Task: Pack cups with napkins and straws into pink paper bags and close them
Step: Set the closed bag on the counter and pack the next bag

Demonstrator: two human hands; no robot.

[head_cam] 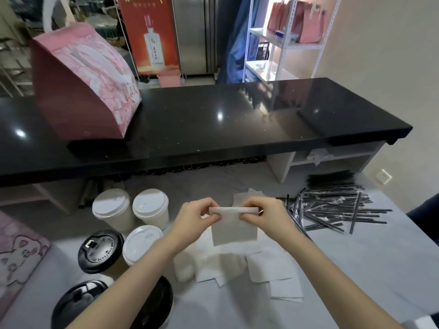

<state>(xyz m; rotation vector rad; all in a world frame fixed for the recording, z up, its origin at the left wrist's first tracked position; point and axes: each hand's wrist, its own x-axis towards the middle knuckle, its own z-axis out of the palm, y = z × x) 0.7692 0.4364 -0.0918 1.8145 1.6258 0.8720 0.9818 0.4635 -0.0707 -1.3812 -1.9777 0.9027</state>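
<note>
Both hands hold one white napkin [234, 227] up above the grey table [370, 264]. My left hand [196, 218] pinches its top left corner and my right hand [263, 216] pinches its top right corner, with the top edge folded over. Loose napkins [240, 267] lie spread on the table below. Several lidded cups stand at the left: white-lidded ones [147, 208] and black-lidded ones [101, 250]. A pile of black wrapped straws [332, 205] lies at the right. A pink paper bag [80, 84] stands on the black counter.
The black counter [225, 124] runs across behind the table. Flat pink bags with a cat print [19, 255] lie at the left edge. A white shelf [285, 41] with more pink bags stands at the back right.
</note>
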